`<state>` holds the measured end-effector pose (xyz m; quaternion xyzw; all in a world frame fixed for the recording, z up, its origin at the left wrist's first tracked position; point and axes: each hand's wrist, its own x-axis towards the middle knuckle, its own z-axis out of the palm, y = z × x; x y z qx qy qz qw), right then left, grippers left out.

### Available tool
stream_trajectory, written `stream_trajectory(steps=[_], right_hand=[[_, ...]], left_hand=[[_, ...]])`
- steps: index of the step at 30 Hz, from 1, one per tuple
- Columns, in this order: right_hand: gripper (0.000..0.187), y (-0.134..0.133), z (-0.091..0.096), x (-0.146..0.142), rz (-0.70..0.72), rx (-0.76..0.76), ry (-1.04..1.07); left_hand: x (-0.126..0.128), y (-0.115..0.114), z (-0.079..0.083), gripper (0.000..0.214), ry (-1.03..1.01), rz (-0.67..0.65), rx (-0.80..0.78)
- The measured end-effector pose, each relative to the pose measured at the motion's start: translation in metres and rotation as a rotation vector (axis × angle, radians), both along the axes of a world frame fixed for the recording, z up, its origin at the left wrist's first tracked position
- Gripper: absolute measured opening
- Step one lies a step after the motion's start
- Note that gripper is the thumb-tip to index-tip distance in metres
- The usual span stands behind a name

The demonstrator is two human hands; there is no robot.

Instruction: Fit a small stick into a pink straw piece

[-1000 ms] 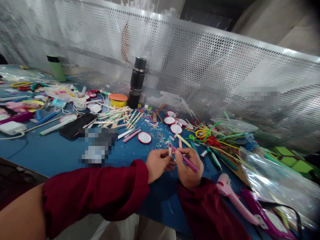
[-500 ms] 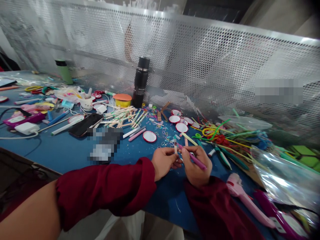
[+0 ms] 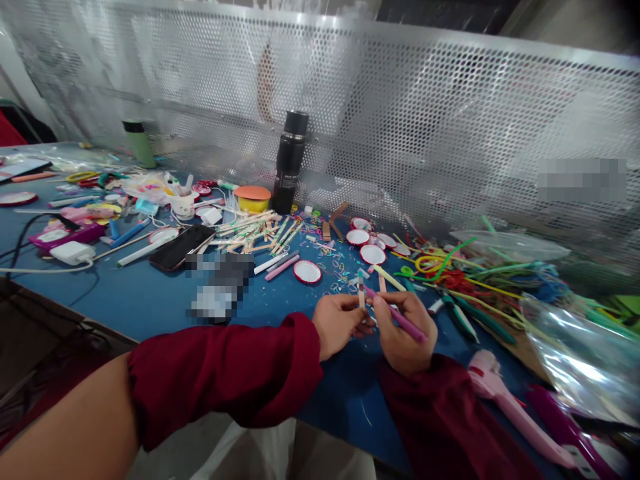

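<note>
My left hand (image 3: 339, 323) pinches a small craft stick (image 3: 361, 288) and holds it upright above the blue table (image 3: 125, 300). My right hand (image 3: 406, 331) grips a pink marker (image 3: 400, 317), whose tip touches the stick near its upper part. Both forearms wear dark red sleeves. The two hands are close together near the table's front edge.
Loose wooden sticks (image 3: 253, 233), white round lids with red rims (image 3: 373, 253) and small coloured rubber bands lie behind the hands. A black bottle (image 3: 290, 163) stands by the perforated metal screen. A phone (image 3: 181, 237), coloured pipe cleaners (image 3: 460, 270), a pink glue gun (image 3: 505, 400) and a plastic bag (image 3: 580, 353) surround them.
The hands keep the same grips on stick and marker. The view has shifted, so everything sits a little further right in the picture.
</note>
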<state>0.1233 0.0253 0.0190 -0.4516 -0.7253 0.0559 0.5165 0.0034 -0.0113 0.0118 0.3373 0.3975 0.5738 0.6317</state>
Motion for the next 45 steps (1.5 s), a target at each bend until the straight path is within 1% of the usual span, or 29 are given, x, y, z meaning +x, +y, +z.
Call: stream_trajectory(steps=[4, 8, 12, 16, 20, 26, 31, 34, 39, 45], right_hand=[[0.021, 0.0005, 0.0006, -0.0002, -0.063, 0.011, -0.014], [0.022, 0.0016, -0.0012, 0.0003, -0.055, 0.006, -0.017], [0.023, 0.0015, -0.0017, 0.0002, -0.080, 0.009, -0.004], [0.023, -0.0001, 0.0008, -0.0011, -0.054, 0.013, -0.007], [0.024, -0.0012, 0.0029, -0.0025, -0.060, 0.016, -0.003], [0.025, -0.0004, 0.0019, -0.0024, -0.068, 0.010, 0.000], [0.026, -0.0004, 0.0023, -0.0020, -0.047, -0.012, 0.006], [0.026, -0.0002, 0.0025, -0.0015, -0.060, 0.003, -0.005], [0.027, 0.0014, 0.0001, 0.0002, -0.078, 0.004, -0.021], [0.024, 0.0040, -0.0039, 0.0009, -0.058, 0.018, 0.001]], left_hand=[[-0.0003, 0.0004, 0.0009, 0.028, -0.003, 0.005, -0.022], [-0.0003, 0.0004, 0.0007, 0.027, 0.007, 0.006, -0.013], [-0.0002, 0.0006, 0.0011, 0.027, -0.002, 0.008, -0.028], [0.0000, 0.0011, 0.0021, 0.027, -0.001, 0.011, -0.032], [0.0003, 0.0017, 0.0020, 0.028, -0.004, 0.014, -0.037], [0.0001, 0.0003, 0.0037, 0.027, 0.013, 0.009, -0.036], [-0.0002, -0.0003, 0.0040, 0.026, 0.020, 0.010, -0.031], [0.0002, 0.0003, 0.0032, 0.025, 0.003, 0.017, -0.033], [0.0001, 0.0006, 0.0030, 0.027, 0.005, 0.012, -0.023], [-0.0008, 0.0012, 0.0019, 0.030, 0.005, 0.003, -0.009]])
